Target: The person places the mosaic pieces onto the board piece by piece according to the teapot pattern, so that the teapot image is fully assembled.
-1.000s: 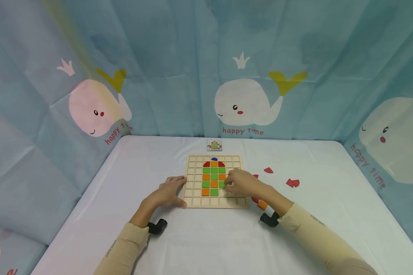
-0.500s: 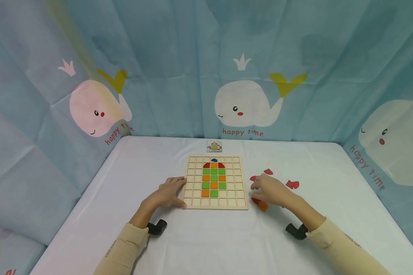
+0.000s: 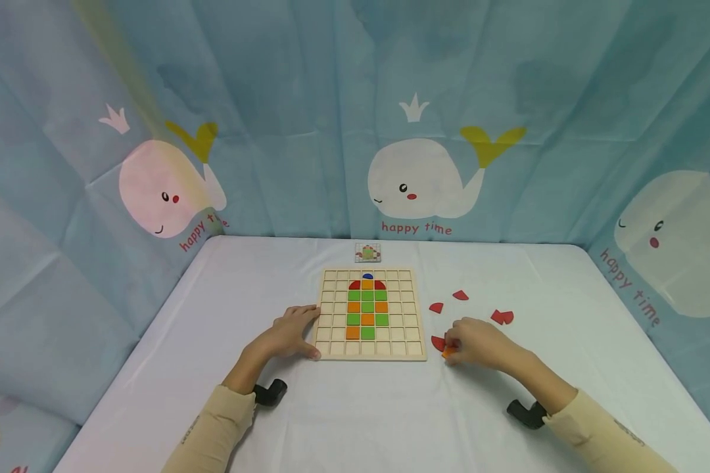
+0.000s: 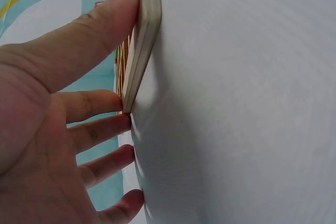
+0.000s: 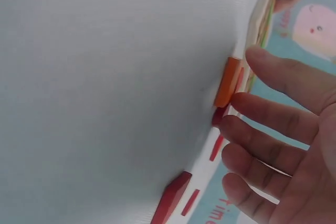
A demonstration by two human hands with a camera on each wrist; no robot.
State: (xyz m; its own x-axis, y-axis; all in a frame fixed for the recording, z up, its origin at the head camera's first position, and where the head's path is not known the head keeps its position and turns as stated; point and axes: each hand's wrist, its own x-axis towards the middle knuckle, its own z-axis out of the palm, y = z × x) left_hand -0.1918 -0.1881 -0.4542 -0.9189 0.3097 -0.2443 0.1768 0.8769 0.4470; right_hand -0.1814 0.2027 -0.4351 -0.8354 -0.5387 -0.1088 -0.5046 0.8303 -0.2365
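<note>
In the head view, my left hand [image 3: 286, 334] rests at the left side of a wooden grid board [image 3: 402, 353], its thumb at the near corner. The left wrist view shows the thumb along the board's side and the other fingers spread out. On the board, green, orange, red and blue tiles form a tower shape. Right of the board, my right hand [image 3: 478, 343] holds an orange square tile [image 5: 228, 82] between thumb and index finger, low at the table. A red rounded tile [image 3: 438, 343] lies beside those fingertips.
Loose red quarter-round tiles [image 3: 436, 307] lie on the white table [image 3: 355, 420] right of the board, with another red pair [image 3: 502, 317] farther right. A small pattern card [image 3: 368, 253] lies behind the board. Blue whale-print cloth [image 3: 307, 184] hangs around the table.
My right hand has left the board's tile pattern, moved right and come down at the orange tile, uncovering the red tile at the board's right. The left hand has stayed put.
</note>
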